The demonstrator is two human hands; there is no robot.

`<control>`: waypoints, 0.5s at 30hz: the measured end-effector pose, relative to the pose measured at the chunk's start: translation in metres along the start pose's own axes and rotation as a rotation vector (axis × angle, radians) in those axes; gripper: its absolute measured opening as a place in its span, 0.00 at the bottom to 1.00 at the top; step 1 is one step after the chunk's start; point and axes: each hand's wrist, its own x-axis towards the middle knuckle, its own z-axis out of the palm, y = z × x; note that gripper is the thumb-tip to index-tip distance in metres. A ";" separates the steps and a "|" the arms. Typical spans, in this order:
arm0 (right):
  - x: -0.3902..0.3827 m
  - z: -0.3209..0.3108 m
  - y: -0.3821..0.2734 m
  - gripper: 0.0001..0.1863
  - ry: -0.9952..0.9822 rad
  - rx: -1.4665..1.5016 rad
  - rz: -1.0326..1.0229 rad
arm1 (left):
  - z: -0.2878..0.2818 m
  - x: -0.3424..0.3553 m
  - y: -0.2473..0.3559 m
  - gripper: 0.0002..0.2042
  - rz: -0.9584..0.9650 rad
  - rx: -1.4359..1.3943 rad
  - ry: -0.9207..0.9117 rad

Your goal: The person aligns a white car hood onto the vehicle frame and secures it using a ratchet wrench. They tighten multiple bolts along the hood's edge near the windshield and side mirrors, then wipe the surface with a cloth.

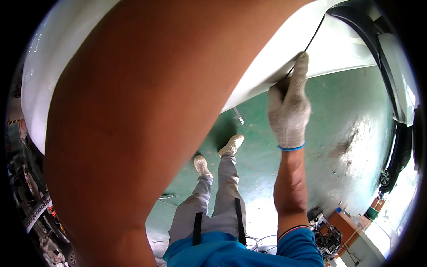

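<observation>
A white car body (pixel 262 66) spans the upper part of the view, with a thin dark panel seam (pixel 315 33) running down to its lower edge. My right hand (pixel 291 102), in a knitted off-white glove with a blue cuff, is at that seam near the lower edge. One finger stretches up along the gap; the thumb sits apart to its left, and the other fingers are mostly hidden. Nothing held shows in this hand. Very close to the camera, my bare left arm (pixel 147 102) crosses over the car and hides much of it. My left hand lies beyond the upper edge.
My legs and pale shoes (pixel 231 145) stand on a green floor (pixel 253 120). Black trim (pixel 356 20) borders the panel at upper right. A dark machine (pixel 328 236) and cables (pixel 260 244) lie at lower right. Cluttered parts (pixel 42 213) fill the left side.
</observation>
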 end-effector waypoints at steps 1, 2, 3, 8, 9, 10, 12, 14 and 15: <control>-0.009 0.004 0.002 0.48 -0.034 -0.016 0.036 | -0.002 -0.004 0.001 0.20 -0.003 -0.011 -0.012; -0.016 0.010 0.005 0.49 -0.066 -0.033 0.070 | -0.004 -0.008 0.001 0.20 -0.007 -0.022 -0.019; -0.022 0.015 0.008 0.50 -0.080 -0.036 0.087 | -0.006 -0.011 0.001 0.20 -0.010 -0.031 -0.025; -0.041 0.034 0.022 0.48 0.020 0.019 -0.011 | -0.008 -0.030 0.002 0.20 -0.025 -0.062 -0.059; -0.043 0.036 0.025 0.48 0.018 0.026 -0.006 | -0.007 -0.034 0.002 0.20 -0.035 -0.065 -0.067; -0.045 0.037 0.027 0.48 0.017 0.036 0.001 | -0.007 -0.037 0.003 0.20 -0.039 -0.069 -0.073; -0.048 0.038 0.028 0.48 0.023 0.051 0.009 | -0.007 -0.043 0.002 0.19 -0.050 -0.079 -0.079; -0.048 0.037 0.028 0.47 0.037 0.069 0.005 | -0.008 -0.048 0.002 0.19 -0.059 -0.086 -0.077; -0.047 0.037 0.026 0.47 0.047 0.080 -0.002 | -0.008 -0.049 0.003 0.19 -0.063 -0.090 -0.079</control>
